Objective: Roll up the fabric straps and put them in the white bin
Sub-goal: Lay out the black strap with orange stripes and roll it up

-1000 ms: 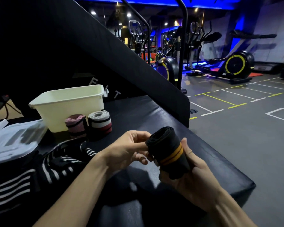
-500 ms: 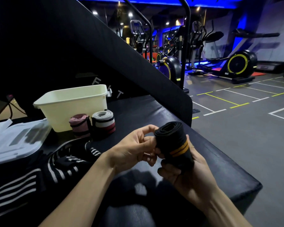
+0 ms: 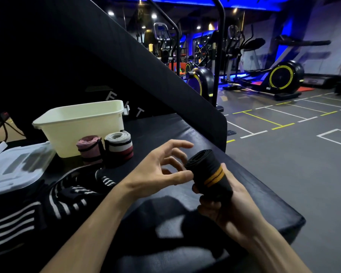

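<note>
My right hand (image 3: 227,203) grips a rolled black strap with two orange stripes (image 3: 209,174), held above the black padded bench (image 3: 185,131). My left hand (image 3: 159,170) is just left of the roll with its fingers spread; only the thumb tip touches the roll's side. The white bin (image 3: 83,125) stands at the back left of the bench. In front of it stand two rolled straps, a pink and black one (image 3: 90,148) and a grey, white and red one (image 3: 119,147). Unrolled black straps with white stripes (image 3: 53,203) lie in a heap at the left.
A clear plastic lid (image 3: 16,166) lies at the far left. A tall slanted black panel (image 3: 126,62) rises behind the bench. The bench edge drops to the grey gym floor (image 3: 293,154) on the right, with exercise machines (image 3: 283,77) beyond.
My left hand has let go of the roll and spread its fingers. The right hand has kept its grip on the roll.
</note>
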### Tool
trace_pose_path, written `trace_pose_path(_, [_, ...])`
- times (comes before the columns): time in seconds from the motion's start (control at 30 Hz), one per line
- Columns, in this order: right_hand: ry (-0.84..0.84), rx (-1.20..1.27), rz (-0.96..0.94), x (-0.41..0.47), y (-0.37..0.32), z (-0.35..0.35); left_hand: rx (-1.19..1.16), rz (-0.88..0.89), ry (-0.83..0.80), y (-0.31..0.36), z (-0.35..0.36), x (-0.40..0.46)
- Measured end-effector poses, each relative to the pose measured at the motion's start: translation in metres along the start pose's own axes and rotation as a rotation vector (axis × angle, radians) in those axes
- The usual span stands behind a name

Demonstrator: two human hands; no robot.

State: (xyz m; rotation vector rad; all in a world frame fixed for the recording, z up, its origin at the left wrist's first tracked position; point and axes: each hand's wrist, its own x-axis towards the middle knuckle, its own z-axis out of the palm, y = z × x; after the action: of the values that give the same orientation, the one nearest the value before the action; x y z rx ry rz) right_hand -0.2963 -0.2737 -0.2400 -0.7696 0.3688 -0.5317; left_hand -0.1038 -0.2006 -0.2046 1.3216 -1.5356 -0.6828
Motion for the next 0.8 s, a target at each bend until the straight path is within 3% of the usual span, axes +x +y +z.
trace_pose_path(0.2, [0.107, -0.313, -0.015, -0.003, 0.003, 0.003, 0.202, 0.062, -0.149, 0.008, 0.011, -0.002])
trace_pose_path(0.33, [0.063, -0.245, -0.082, -0.002, 0.000, 0.003, 0.190, 0.063, 0.014, 0.006, 0.009, 0.001])
trace_pose_path(0.57, [0.231, -0.395, -0.469, 0.000, 0.001, -0.009, 0.151, 0.041, 0.243, -0.001, 0.000, 0.004])
trace_pose_path(0.8, [0.285, -0.411, -0.425, 0.001, -0.002, -0.014, -0.069, -0.025, 0.315, -0.001, 0.001, 0.006])
